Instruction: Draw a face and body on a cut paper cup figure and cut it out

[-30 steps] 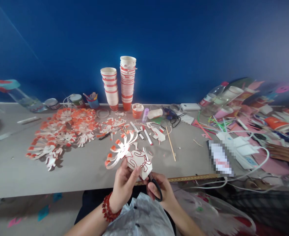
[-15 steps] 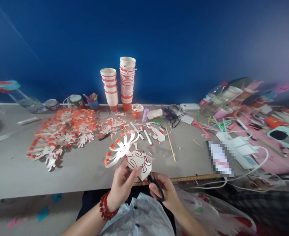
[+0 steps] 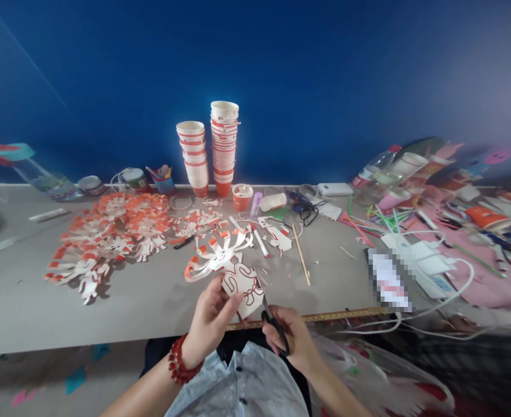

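Observation:
My left hand (image 3: 215, 313) pinches a white paper cutout (image 3: 243, 285) with a figure outlined in dark red. Its upper end fans out into curled strips with orange tips around a small drawn face. In my right hand (image 3: 289, 333) is a pair of black-handled scissors (image 3: 276, 325), fingers closed about the handles. The blades reach up along the right edge of the cutout. Small paper scraps lie on the table just beyond the blades. A red bead bracelet circles my left wrist.
Finished-looking orange and white cutouts (image 3: 107, 231) pile up at left. Two tall paper cup stacks (image 3: 224, 150) stand at the back, near a small scrap-filled cup (image 3: 242, 200). A red marker (image 3: 261, 242) and wooden stick (image 3: 301, 255) lie ahead. Rightward sit a power strip (image 3: 411, 263) and cables.
My left hand and the cutout have shifted slightly left, and the cutout has turned a little. A paper scrap by the blades has come away. A light-coloured phone at far right has left view.

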`<state>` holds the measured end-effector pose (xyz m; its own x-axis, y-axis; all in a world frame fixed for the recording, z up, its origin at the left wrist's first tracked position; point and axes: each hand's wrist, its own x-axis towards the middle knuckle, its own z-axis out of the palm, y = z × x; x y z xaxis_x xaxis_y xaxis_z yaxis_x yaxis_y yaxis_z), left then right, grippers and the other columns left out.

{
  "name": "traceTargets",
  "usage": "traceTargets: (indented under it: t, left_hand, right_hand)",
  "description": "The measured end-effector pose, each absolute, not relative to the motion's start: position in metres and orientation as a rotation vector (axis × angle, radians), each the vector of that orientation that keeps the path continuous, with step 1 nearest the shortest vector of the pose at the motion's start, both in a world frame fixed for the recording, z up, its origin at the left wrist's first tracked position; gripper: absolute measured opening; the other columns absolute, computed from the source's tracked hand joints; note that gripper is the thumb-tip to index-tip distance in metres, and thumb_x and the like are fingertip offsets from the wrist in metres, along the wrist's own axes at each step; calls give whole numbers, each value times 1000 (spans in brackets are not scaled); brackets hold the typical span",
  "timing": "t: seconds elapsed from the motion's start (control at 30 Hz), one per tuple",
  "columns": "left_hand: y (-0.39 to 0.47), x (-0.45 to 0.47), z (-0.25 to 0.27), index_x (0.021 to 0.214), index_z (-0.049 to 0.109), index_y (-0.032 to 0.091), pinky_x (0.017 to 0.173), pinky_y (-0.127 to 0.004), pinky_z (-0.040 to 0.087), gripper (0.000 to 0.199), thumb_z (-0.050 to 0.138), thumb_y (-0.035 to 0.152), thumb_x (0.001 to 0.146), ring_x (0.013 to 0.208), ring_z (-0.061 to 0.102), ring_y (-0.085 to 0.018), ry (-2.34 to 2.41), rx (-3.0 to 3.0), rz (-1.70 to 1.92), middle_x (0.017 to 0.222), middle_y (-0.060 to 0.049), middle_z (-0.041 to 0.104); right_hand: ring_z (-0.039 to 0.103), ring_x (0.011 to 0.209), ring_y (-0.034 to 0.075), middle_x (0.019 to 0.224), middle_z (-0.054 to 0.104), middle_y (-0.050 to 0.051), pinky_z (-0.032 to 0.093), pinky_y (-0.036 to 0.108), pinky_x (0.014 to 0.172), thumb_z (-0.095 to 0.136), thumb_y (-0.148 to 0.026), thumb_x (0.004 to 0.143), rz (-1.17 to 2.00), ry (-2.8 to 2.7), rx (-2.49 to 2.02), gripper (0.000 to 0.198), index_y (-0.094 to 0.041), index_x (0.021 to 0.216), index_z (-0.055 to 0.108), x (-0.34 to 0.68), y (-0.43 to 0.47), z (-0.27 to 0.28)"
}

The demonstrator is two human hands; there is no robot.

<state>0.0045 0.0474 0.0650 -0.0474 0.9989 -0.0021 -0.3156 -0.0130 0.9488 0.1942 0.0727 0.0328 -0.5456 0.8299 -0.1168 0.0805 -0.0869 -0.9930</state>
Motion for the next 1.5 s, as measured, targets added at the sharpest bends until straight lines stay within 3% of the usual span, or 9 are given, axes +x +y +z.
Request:
traceTargets:
  t: [0.17, 0.5, 0.93, 1.27, 1.5]
  left_hand:
    - [50, 2, 69, 113, 58, 18, 51, -22, 55, 29, 65, 37, 92, 56, 59, -11, 994, 900, 1425, 80, -2, 67]
    - [51, -4, 72, 98, 56, 18, 54, -23, 54, 21, 60, 38, 95, 58, 59, -11, 1001, 923, 1458, 78, 0, 64]
    - [57, -17, 85, 101, 56, 16, 49, -20, 52, 28, 60, 43, 94, 52, 56, -10, 1157, 1052, 1362, 68, 0, 64]
    - [62, -31, 92, 104, 52, 17, 48, -17, 46, 32, 60, 45, 93, 51, 54, -8, 1170, 1090, 1125, 68, 2, 61]
    - [64, -36, 94, 109, 51, 17, 49, -18, 47, 31, 56, 44, 96, 54, 53, -8, 1163, 1147, 1043, 70, 2, 61]
  right_hand:
    - [30, 45, 8, 49, 35, -6, 20, 22, 43, 63, -75, 79, 1716, -1609, -1018, 61, -21, 60, 39, 194, 71, 34]
    - [32, 45, 8, 48, 38, -5, 19, 23, 42, 61, -68, 84, 1649, -1759, -998, 57, -21, 60, 41, 203, 73, 28]
    - [34, 39, 7, 43, 40, -5, 20, 22, 39, 70, -66, 79, 1628, -1858, -1026, 59, -21, 55, 40, 211, 80, 43]
    - [41, 35, 7, 42, 49, -4, 27, 20, 39, 69, -76, 72, 1847, -1779, -1032, 62, -19, 61, 48, 205, 82, 47]
    - [36, 36, 7, 42, 49, -4, 27, 21, 41, 60, -85, 71, 1971, -1761, -938, 67, -19, 63, 47, 204, 83, 57]
